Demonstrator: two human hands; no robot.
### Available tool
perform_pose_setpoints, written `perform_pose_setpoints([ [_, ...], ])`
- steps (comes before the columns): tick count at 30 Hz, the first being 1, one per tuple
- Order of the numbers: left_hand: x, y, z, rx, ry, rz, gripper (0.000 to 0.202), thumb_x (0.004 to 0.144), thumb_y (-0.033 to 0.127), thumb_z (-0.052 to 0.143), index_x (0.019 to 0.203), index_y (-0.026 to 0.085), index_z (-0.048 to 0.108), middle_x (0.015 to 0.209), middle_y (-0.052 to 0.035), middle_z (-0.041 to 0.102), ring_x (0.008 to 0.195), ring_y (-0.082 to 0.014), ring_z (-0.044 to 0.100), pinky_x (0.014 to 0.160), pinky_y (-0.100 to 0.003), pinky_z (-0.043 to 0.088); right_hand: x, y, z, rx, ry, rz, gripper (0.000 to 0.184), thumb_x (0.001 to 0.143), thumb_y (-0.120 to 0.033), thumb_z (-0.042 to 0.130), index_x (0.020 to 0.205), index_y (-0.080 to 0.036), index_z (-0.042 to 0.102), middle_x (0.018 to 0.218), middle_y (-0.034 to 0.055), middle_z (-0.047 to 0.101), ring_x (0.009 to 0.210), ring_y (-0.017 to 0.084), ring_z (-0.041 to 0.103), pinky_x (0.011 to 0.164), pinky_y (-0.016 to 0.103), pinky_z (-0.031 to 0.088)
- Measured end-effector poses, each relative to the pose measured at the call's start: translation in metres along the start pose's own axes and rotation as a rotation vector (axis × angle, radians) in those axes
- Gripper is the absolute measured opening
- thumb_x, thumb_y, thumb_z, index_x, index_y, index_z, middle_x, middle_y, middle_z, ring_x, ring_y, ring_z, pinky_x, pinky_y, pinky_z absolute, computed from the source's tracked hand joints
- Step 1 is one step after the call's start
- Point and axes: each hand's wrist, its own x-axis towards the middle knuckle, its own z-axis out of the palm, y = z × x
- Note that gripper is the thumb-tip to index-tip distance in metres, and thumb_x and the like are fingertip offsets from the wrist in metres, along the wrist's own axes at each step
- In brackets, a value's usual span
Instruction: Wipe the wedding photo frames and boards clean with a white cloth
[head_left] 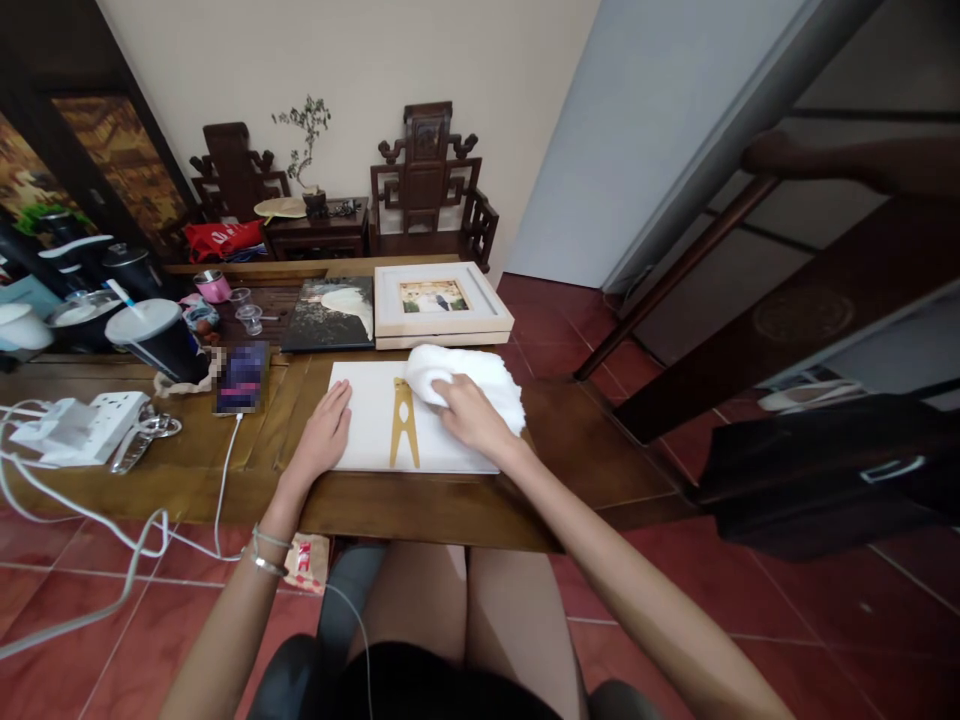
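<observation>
A flat white rectangular panel (364, 430) lies near the front edge of the wooden table. On its face is a gold shape (405, 425) like a clothespin. My left hand (330, 425) rests flat along the panel's left edge, fingers stretched out. In my right hand (469, 410) is a bunched white towel (480, 375), pressed on the panel's right part and hiding its upper right corner. The towel also partly covers the top of the gold shape.
Behind the panel lie a framed picture (442, 318) and a dark picture (326, 315). To the left are a phone (241, 378) on a cable, a lidded cup (161, 340) with a straw, and a power strip (112, 420) with trailing cords. A wooden chair (750, 300) stands at right.
</observation>
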Motion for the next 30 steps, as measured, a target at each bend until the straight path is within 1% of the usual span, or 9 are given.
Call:
perform_pose_setpoints([
  [3, 0.0, 0.0, 0.0, -0.022, 0.014, -0.001, 0.047, 0.095, 0.028, 0.032, 0.137, 0.014, 0.047, 0.147, -0.0116, 0.042, 0.139, -0.0221, 0.034, 0.117, -0.045, 0.025, 0.004, -0.01, 0.023, -0.001, 0.023, -0.023, 0.043, 0.066, 0.005, 0.042, 0.099, -0.013, 0.063, 0.117, 0.0167, 0.06, 0.118, 0.032, 0.046, 0.098, 0.048, 0.038],
  [6, 0.0, 0.0, 0.001, -0.022, 0.018, -0.002, 0.047, 0.095, 0.026, 0.031, 0.136, 0.012, 0.046, 0.147, -0.013, 0.042, 0.139, -0.0224, 0.033, 0.117, -0.044, 0.025, -0.026, -0.021, 0.038, 0.002, 0.011, -0.142, 0.044, 0.062, 0.005, 0.045, 0.096, -0.015, 0.065, 0.13, 0.0147, 0.054, 0.128, 0.034, 0.037, 0.104, 0.055, 0.03],
  [9, 0.0, 0.003, 0.0, -0.017, 0.011, 0.001, 0.047, 0.094, 0.024, 0.03, 0.137, 0.011, 0.046, 0.148, -0.0142, 0.041, 0.14, -0.0228, 0.032, 0.117, -0.045, 0.024, -0.066, -0.029, 0.033, 0.029, -0.037, -0.273, 0.043, 0.063, 0.005, 0.044, 0.093, -0.017, 0.066, 0.133, 0.0125, 0.052, 0.13, 0.034, 0.034, 0.106, 0.056, 0.029],
  [12, 0.0, 0.004, 0.0, -0.009, 0.006, 0.003, 0.047, 0.094, 0.024, 0.03, 0.137, 0.011, 0.045, 0.148, -0.0138, 0.041, 0.14, -0.0229, 0.032, 0.117, -0.045, 0.024, -0.086, -0.035, 0.015, 0.064, -0.079, -0.326, 0.042, 0.064, 0.005, 0.042, 0.091, -0.016, 0.067, 0.131, 0.0113, 0.053, 0.128, 0.03, 0.037, 0.105, 0.048, 0.035],
  [14, 0.0, 0.003, 0.001, 0.0, 0.002, 0.006, 0.048, 0.095, 0.025, 0.029, 0.137, 0.009, 0.045, 0.148, -0.0149, 0.04, 0.14, -0.0231, 0.032, 0.117, -0.045, 0.024, -0.08, -0.034, 0.006, 0.061, -0.096, -0.322, 0.042, 0.063, 0.007, 0.041, 0.088, -0.015, 0.067, 0.123, 0.0117, 0.058, 0.123, 0.028, 0.043, 0.101, 0.043, 0.04],
  [17, 0.0, 0.002, 0.001, 0.006, -0.006, 0.011, 0.049, 0.095, 0.025, 0.029, 0.137, 0.007, 0.045, 0.148, -0.0163, 0.04, 0.14, -0.0236, 0.032, 0.117, -0.045, 0.024, -0.046, -0.027, 0.001, -0.007, -0.084, -0.278, 0.042, 0.064, 0.008, 0.042, 0.088, -0.015, 0.067, 0.116, 0.0132, 0.06, 0.118, 0.027, 0.047, 0.098, 0.041, 0.042],
  [23, 0.0, 0.001, 0.0, 0.009, -0.007, 0.018, 0.048, 0.095, 0.026, 0.029, 0.138, 0.01, 0.045, 0.147, -0.0139, 0.041, 0.139, -0.0232, 0.034, 0.117, -0.045, 0.025, 0.027, -0.023, 0.014, -0.2, -0.126, -0.18, 0.042, 0.074, 0.006, 0.045, 0.106, -0.011, 0.066, 0.127, 0.0158, 0.056, 0.123, 0.034, 0.041, 0.099, 0.048, 0.037],
  [26, 0.0, 0.001, -0.001, -0.003, -0.004, 0.024, 0.048, 0.095, 0.026, 0.029, 0.138, 0.012, 0.045, 0.147, -0.013, 0.042, 0.139, -0.0226, 0.034, 0.117, -0.045, 0.026, 0.024, -0.031, 0.026, -0.209, -0.139, -0.186, 0.037, 0.076, 0.003, 0.048, 0.104, -0.014, 0.067, 0.127, 0.0171, 0.055, 0.125, 0.037, 0.039, 0.101, 0.055, 0.031],
  [30, -0.001, 0.002, 0.0, -0.017, 0.007, 0.008, 0.047, 0.095, 0.024, 0.029, 0.138, 0.014, 0.045, 0.148, -0.0115, 0.042, 0.139, -0.022, 0.034, 0.117, -0.045, 0.025, -0.018, -0.049, 0.035, -0.179, -0.184, -0.273, 0.031, 0.075, -0.004, 0.056, 0.097, -0.021, 0.069, 0.126, 0.0127, 0.056, 0.123, 0.035, 0.04, 0.104, 0.056, 0.026],
])
